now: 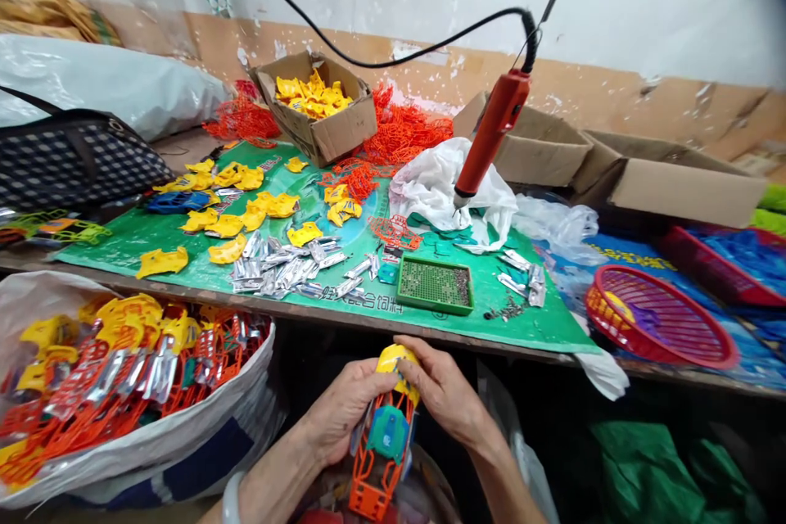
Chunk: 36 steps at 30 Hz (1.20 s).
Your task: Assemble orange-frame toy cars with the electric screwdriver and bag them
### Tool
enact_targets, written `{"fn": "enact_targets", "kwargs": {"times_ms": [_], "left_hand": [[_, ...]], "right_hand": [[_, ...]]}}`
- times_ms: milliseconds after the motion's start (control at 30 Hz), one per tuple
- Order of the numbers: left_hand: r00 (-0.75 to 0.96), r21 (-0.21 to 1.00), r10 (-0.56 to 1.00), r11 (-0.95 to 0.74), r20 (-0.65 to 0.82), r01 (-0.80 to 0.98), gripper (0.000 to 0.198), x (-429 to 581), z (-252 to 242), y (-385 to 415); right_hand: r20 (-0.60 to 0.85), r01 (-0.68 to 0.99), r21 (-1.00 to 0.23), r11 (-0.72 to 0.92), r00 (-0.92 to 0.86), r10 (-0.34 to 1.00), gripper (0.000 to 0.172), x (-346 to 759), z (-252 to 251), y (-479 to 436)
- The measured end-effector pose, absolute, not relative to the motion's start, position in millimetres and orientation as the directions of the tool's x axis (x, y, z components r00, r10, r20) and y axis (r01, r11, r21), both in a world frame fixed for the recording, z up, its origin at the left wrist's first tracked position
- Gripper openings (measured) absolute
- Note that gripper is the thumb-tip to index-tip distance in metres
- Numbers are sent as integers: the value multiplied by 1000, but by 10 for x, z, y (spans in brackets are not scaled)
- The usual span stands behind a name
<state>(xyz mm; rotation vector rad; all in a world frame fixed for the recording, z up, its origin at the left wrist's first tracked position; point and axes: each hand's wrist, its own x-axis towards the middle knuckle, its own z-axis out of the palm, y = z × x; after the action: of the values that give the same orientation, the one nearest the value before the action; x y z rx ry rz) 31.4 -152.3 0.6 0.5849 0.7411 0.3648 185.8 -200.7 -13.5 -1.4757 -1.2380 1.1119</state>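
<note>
A toy car body (388, 431) with an orange lattice frame, a teal middle piece and a yellow end part is held below the table's front edge. My left hand (351, 405) grips its left side, thumb on the yellow part. My right hand (443, 390) closes on the yellow end from the right, fingers over its top. Just beyond, a green tray (435, 285) of small screws lies on the table. Above it hangs a red electric screwdriver (494, 135) on a black cord. Silver pieces (282, 266) and yellow parts (224, 225) are scattered to the left.
A white sack (184, 446) full of assembled toy pieces stands at lower left. On the table are a carton of yellow parts (325, 131), orange frames (405, 131), a white plastic bag (423, 180) and a red basket (660, 344). More cartons (681, 188) stand behind at right.
</note>
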Motion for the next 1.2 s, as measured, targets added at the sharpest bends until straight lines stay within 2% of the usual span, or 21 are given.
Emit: {"fn": "enact_targets", "kwargs": {"times_ms": [133,200,267,333,433,533,600,633,700,767,933,1033,1200], "left_hand": [[685,662,542,741,-487,-116,18,339,14,-1465],[682,672,564,726,-465,-142,21,359,28,-1411],[656,679,593,716,-466,-165,23,382,40,-1339],[643,680,611,709,-462,-186,25,409,35,-1258],[641,672,618,711,-455,-209,25,456,0,-1161],[632,657,621,720,-464,-224,23,498,-38,-1125],[632,648,619,725,-466,-233,23,515,-51,-1129],[632,642,616,730,-469,-235,23,518,-56,-1134],[633,633,610,738,-476,-235,24,519,-66,-1145],[633,624,600,748,-489,-228,25,512,-83,-1151],[658,589,558,781,-505,-210,25,489,-107,-1137],[667,570,539,796,-514,-203,22,490,-66,-1111],[668,549,517,814,-535,-190,20,503,-6,-1082]], "right_hand": [[-83,267,-956,-122,153,985,47,1866,-57,-2045],[-29,316,-943,-109,249,968,51,1994,102,-2034],[149,403,-914,-50,446,882,45,2220,329,-1962],[348,517,-856,-34,623,700,39,2512,575,-1809],[479,591,-806,-42,692,539,52,2948,866,-1431],[548,636,-772,-12,675,493,72,3250,1019,-953],[536,593,-803,57,678,502,86,3349,1079,-638],[506,527,-839,138,661,554,87,3370,1106,-494],[441,372,-892,258,588,678,78,3369,1162,-252],[389,272,-919,284,525,757,67,3327,1224,-86],[293,7,-945,327,465,835,57,3103,1323,9],[296,-15,-936,351,503,812,53,2898,1233,-60],[360,58,-913,404,581,730,48,2639,886,-155]]}}
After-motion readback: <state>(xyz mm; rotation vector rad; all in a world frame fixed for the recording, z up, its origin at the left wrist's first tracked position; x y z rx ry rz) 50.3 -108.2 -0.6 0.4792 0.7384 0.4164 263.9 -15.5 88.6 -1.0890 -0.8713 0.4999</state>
